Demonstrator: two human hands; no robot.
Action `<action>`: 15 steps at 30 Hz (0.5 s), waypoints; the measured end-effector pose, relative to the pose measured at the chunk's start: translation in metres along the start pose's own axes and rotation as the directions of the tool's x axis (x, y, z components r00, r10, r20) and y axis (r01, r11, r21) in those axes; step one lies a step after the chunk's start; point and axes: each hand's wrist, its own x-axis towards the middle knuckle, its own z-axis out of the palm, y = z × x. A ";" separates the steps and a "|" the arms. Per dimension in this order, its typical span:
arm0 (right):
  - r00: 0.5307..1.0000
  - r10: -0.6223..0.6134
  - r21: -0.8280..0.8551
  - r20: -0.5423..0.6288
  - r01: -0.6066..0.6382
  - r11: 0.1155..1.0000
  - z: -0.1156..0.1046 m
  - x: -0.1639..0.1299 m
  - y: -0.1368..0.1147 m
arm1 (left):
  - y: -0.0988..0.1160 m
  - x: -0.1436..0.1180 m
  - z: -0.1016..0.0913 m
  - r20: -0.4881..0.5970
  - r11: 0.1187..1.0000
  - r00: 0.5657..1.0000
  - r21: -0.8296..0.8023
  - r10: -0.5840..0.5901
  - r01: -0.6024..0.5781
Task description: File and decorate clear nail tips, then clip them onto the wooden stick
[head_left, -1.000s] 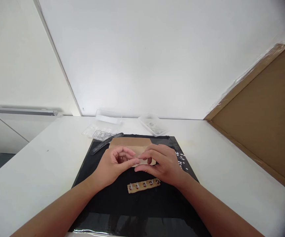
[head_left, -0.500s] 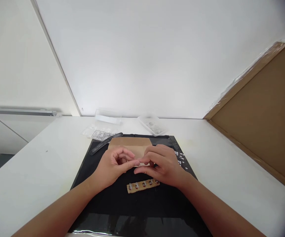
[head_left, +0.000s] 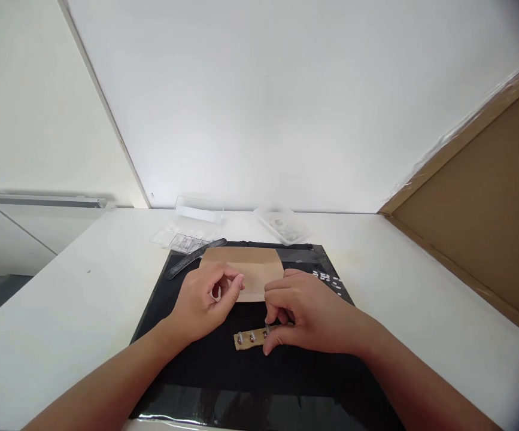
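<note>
My left hand (head_left: 208,299) hovers over the black mat, thumb and index finger closed in a pinch. Anything between those fingertips is too small to make out. To its right, my right hand (head_left: 306,311) reaches down over a narrow tan strip (head_left: 245,346). Its thumb lies at the strip's near edge and its index finger at the far edge, closed around it. Small clear upright pieces (head_left: 252,335) on round reddish-brown bases stand in a row along the strip. The strip's right part is hidden under my right hand.
A brown card (head_left: 241,256) lies behind my hands on the black mat (head_left: 205,377). A dark curved file (head_left: 196,258) is at the mat's left; small white pieces (head_left: 326,277) are scattered at its right. Behind stand a clear tray (head_left: 281,227) and clear plastic packaging (head_left: 199,214).
My right hand has left the fingertips of my left hand and moved down to the strip, covering its right part. My left hand stays nearly in place, its fingers more curled.
</note>
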 end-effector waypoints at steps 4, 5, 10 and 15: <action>0.996 0.050 -0.047 0.075 -0.046 0.998 0.002 0.000 -0.001 | -0.001 -0.001 0.000 -0.035 0.999 0.998 0.010 0.045 -0.045; 0.994 0.062 -0.056 0.088 -0.057 0.997 0.003 0.000 -0.001 | -0.001 -0.001 0.000 -0.038 0.998 0.997 0.015 0.062 -0.061; 0.990 0.083 -0.072 0.115 -0.075 0.995 0.005 0.000 -0.004 | 0.000 -0.002 0.000 -0.020 0.994 0.994 0.033 0.107 -0.106; 0.990 0.077 -0.078 0.114 -0.069 0.995 0.007 0.001 -0.001 | 0.001 -0.001 -0.001 0.001 0.992 0.992 0.031 0.124 -0.124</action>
